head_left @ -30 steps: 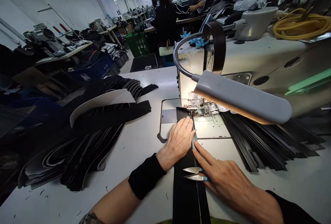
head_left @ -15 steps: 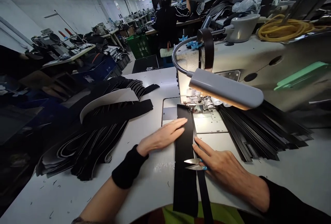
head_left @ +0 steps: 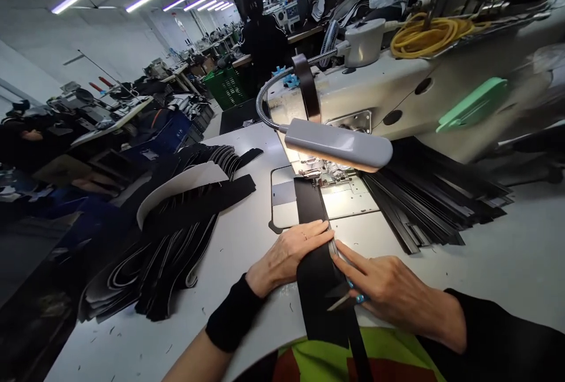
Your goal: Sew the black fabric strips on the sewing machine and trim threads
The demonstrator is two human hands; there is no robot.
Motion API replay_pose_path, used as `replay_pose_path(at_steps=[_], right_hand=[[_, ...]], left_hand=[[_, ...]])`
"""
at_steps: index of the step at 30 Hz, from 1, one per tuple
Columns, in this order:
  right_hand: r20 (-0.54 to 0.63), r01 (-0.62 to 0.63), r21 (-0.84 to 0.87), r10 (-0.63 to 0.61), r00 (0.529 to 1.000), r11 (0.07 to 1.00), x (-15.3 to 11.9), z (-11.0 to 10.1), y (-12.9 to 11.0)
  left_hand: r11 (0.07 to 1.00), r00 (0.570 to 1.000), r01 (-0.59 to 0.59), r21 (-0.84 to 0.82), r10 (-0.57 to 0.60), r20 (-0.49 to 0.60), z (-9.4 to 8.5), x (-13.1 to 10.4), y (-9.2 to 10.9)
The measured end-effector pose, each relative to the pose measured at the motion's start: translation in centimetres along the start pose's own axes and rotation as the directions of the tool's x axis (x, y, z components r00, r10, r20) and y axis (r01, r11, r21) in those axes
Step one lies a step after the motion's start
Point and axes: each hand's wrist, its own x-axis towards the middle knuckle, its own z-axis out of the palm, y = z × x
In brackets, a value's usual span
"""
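Note:
A wide black strip of material (head_left: pixel 314 311) runs from my lap up to the presser foot of a sewing machine (head_left: pixel 315 175). My left hand (head_left: pixel 286 255) lies on it with fingers stretched out, tips at the strip's right edge. A narrower black strip (head_left: pixel 359 349) meets that edge. Against this edge my right hand (head_left: pixel 392 291) rests its extended index finger, close to the left fingertips. Small scissors (head_left: pixel 339 302) with blue handle parts are tucked in the right hand's lower fingers, blades pointing left over the wide strip.
A grey lamp (head_left: pixel 338 143) on a bendy neck hangs over the needle area. Curved black and grey pieces (head_left: pixel 176 235) are piled at left; narrow black strips (head_left: pixel 436 193) fan out at right. Behind the machine are a green crate (head_left: pixel 226 87) and another person (head_left: pixel 263 40).
My left hand has moved down the wide strip towards me, its fingertips now at the edge beside my right fingers. The scissors have tilted. The camera view has shifted.

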Motion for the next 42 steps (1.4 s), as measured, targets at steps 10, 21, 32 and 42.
replay_pose_path(at_steps=[10, 21, 32, 42], right_hand=[[-0.023, -0.010, 0.017, 0.011, 1.000, 1.000, 0.1, -0.2, 0.0], [-0.039, 0.004, -0.012, -0.005, 0.999, 1.000, -0.4, 0.1, -0.1], [-0.022, 0.023, -0.002, -0.023, 0.999, 1.000, -0.5, 0.5, 0.0], [0.000, 0.030, 0.015, -0.030, 1.000, 0.999, -0.5, 0.6, -0.1]], left_hand=[[0.999, 1.000, -0.012, 0.038, 0.013, -0.008, 0.9, -0.1, 0.3], [0.999, 0.999, 0.025, 0.031, -0.026, 0.037, 1.2, -0.4, 0.0], [0.997, 0.997, 0.066, 0.026, -0.067, 0.035, 1.3, -0.3, 0.1], [0.997, 0.997, 0.072, 0.023, -0.072, -0.011, 1.5, -0.3, 0.0]])
